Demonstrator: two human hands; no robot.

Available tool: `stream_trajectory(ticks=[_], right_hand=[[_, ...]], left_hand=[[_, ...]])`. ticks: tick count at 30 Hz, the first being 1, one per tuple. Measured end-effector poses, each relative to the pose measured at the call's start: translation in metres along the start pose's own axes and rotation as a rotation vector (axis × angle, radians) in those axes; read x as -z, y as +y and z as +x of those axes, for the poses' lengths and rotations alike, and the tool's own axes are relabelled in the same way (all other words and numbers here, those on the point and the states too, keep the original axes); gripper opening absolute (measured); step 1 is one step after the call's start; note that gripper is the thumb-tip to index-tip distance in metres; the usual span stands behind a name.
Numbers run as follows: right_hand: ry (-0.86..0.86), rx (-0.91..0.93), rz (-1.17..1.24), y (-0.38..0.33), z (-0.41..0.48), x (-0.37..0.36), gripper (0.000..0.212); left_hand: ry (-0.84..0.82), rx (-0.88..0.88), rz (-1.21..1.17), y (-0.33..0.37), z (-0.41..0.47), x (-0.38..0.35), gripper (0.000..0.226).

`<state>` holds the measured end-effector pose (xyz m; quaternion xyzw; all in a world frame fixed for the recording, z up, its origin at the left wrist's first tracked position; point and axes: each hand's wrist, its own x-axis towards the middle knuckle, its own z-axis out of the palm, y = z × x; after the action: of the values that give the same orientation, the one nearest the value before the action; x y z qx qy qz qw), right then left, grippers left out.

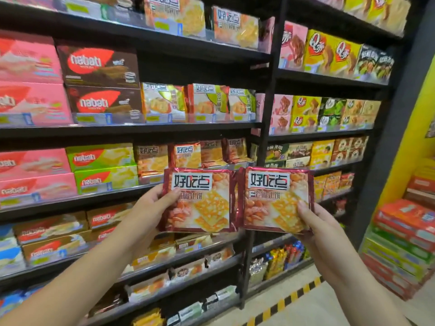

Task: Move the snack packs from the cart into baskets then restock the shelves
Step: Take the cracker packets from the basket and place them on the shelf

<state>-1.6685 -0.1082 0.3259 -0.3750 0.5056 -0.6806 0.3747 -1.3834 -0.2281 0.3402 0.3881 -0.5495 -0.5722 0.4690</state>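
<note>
I'm at the restocking stage: my left hand [154,203] grasps one dark-red foil biscuit pack [200,200], my right hand [313,222] its twin [276,198], both raised before the black shelf [150,180] of matching packs, neither placed yet.

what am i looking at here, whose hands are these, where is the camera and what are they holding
There is no machine here. A person wears a wide-angle camera on the head, so this single picture looks forward and down at their own two bare arms. They stand facing black shop shelves stocked with snacks, such as brown wafer boxes. The left hand holds a red biscuit pack by its left edge, thumb on the front. The right hand holds a second pack of the same look by its lower right corner. Both are upright, side by side, in front of a shelf row of similar red packs. No cart or basket is in view.
</note>
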Motion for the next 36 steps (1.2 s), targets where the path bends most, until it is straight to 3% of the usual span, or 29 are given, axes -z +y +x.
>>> stream_trajectory(ticks=[8,19,36], right_hand=[[-0.119,-0.062,0.028,0.017,0.172,0.035,0.026],[-0.279,-0.171,0.047,0.066,0.362,-0.008,0.032],[-0.518,-0.192,-0.002,0.111,0.528,-0.043,0.035]], left_hand=[[0.118,0.016,-0.012,-0.017,0.115,-0.058,0.031],[0.262,0.006,-0.035,-0.039,0.260,-0.052,0.031],[0.498,0.063,0.022,-0.042,0.350,-0.058,0.034]])
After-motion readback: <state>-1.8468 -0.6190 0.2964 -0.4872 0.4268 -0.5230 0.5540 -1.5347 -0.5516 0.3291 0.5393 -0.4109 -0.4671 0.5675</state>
